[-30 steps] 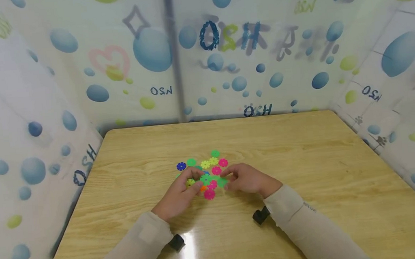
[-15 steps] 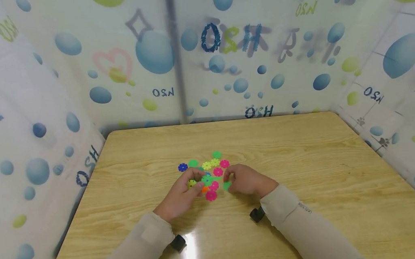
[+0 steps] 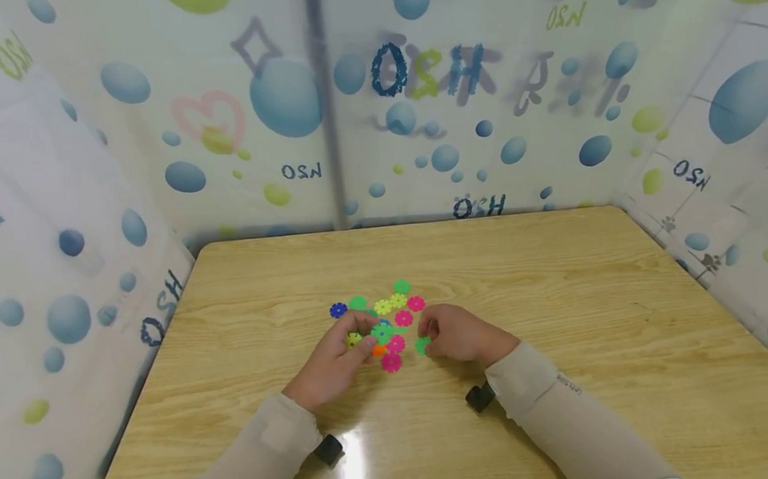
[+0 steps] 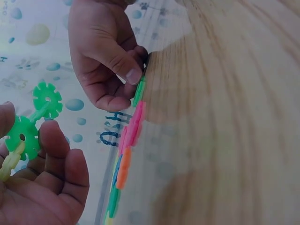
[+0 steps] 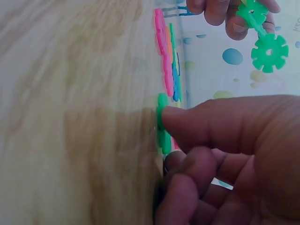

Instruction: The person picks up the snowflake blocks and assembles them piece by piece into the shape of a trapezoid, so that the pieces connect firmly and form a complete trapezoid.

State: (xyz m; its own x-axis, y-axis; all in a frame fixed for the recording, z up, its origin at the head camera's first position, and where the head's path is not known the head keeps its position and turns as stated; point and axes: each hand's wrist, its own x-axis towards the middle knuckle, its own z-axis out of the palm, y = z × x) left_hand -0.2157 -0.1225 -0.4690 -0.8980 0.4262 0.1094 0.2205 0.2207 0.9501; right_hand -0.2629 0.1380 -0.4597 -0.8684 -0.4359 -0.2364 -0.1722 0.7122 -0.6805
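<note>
The left hand's grip [image 3: 331, 362] pinches linked green notched plastic discs [image 4: 28, 127]; to its right, the right hand [image 3: 462, 332] pinches a green plastic disc [image 3: 422, 345].

Two hands [image 3: 331, 358] [image 3: 464, 334], one table [image 3: 563, 278], four pink discs [image 3: 391, 362], one orange disc [image 3: 379, 351], overlapping others [image 3: 382, 334] uncountable

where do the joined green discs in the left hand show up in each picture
Head: the joined green discs are just below centre, at the fingertips of the left hand.
Left wrist: the joined green discs are on the left side, around mid-height.
Right wrist: the joined green discs are in the upper right.
Shared landmark: the right hand, right of centre in head, upper middle in left wrist, large at lower right in right wrist.
</note>
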